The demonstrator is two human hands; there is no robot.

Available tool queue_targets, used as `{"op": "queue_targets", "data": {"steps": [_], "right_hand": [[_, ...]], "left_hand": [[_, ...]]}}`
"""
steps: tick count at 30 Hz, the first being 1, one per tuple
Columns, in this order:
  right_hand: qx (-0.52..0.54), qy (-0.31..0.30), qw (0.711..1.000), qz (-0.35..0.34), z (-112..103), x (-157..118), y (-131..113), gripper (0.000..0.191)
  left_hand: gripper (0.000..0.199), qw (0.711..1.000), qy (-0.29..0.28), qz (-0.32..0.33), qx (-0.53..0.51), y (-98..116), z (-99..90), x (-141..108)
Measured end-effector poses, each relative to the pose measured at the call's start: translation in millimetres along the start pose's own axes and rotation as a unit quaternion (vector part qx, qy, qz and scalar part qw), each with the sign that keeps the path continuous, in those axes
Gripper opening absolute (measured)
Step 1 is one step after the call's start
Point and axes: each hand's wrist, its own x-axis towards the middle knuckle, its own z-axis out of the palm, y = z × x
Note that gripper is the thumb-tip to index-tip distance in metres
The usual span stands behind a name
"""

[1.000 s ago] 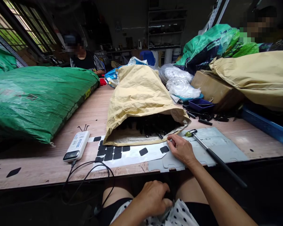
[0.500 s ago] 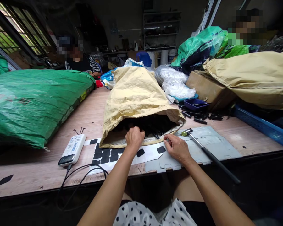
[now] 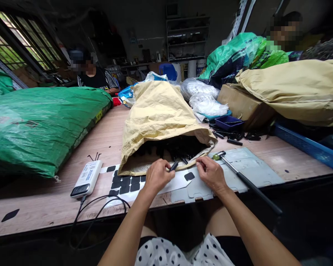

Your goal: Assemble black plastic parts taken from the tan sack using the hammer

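Whereas half a second ago the left hand (image 3: pixel 157 174) was reaching into the mouth of the tan woven sack (image 3: pixel 159 118), it has now drawn back toward the person and is closed on a short black plastic rod (image 3: pixel 174 166), which sticks out between thumb and fingers just in front of the sack's opening. A second ago that same hand lay in the lap, so one piece has been fetched out of the heap of black pieces (image 3: pixel 180 147) inside the sack. The right hand (image 3: pixel 211 173) has hardly shifted: it rests at the sack's lower lip with its fingertips pinched together, but whether they grip something small or only the sack's edge I cannot tell. Both hands now sit close together, over the white backing sheet with black square pads (image 3: pixel 127 182) and the grey flat plate (image 3: pixel 246 168) on the wooden worktop (image 3: pixel 105 136).

A hammer with a yellow-green head and a long dark handle (image 3: pixel 238 175) lies on the plate just right of the right hand, untouched. A white power bank (image 3: pixel 86 178) with its black cable (image 3: pixel 100 208) lies to the left, near a big green plastic sack (image 3: pixel 41 125). Two other people sit at the far side, their hands away from this work.
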Motion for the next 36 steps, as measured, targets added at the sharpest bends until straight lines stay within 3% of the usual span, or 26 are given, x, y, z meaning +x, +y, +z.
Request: {"op": "queue_targets", "data": {"steps": [3, 5, 8, 12, 15, 19, 22, 25, 27, 30, 36], "right_hand": [[-0.078, 0.068, 0.994, 0.026, -17.5, -1.2, 13.3, 0.021], [-0.181, 0.085, 0.976, 0.09, -34.2, -4.0, 27.2, 0.023], [-0.283, 0.022, 0.94, 0.187, -56.2, -9.5, 49.1, 0.035], [-0.287, -0.096, 0.929, 0.213, -70.6, -15.6, 67.5, 0.034], [-0.293, -0.076, 0.927, 0.222, -78.3, -20.4, 69.6, 0.029], [-0.235, -0.006, 0.944, 0.233, -86.5, -27.8, 48.7, 0.03], [-0.064, -0.028, 0.98, 0.186, -80.7, -32.6, 12.6, 0.025], [0.015, -0.093, 0.988, 0.126, -64.1, -37.5, -27.9, 0.028], [0.031, -0.113, 0.99, 0.078, -51.6, -41.9, -49.1, 0.035], [0.025, -0.085, 0.996, 0.0, -35.5, -49.5, -66.8, 0.043], [-0.114, -0.088, 0.988, -0.06, -18.4, -58.9, -70.8, 0.051]], "left_hand": [[0.008, 0.993, -0.031, 0.109, -0.019, -1.8, 9.0, -20.8], [0.008, 0.989, -0.033, 0.14, -0.043, -3.1, 16.9, -27.1], [0.012, 0.987, -0.004, 0.137, -0.088, -5.0, 28.1, -28.0], [0.013, 0.985, 0.021, 0.109, -0.131, -7.5, 38.4, -25.5], [0.012, 0.983, 0.028, 0.1, -0.152, -9.9, 42.3, -25.6], [0.013, 0.981, 0.033, 0.1, -0.162, -11.4, 43.7, -25.4], [0.015, 0.982, 0.026, 0.091, -0.164, -10.6, 42.6, -24.5], [0.013, 0.981, 0.015, 0.083, -0.173, -9.7, 40.6, -24.1], [0.013, 0.981, 0.007, 0.08, -0.178, -9.8, 39.6, -24.2], [0.01, 0.981, 0.006, 0.082, -0.177, -10.9, 39.2, -24.2], [0.004, 0.981, 0.01, 0.081, -0.175, -11.3, 39.3, -23.8]]}}
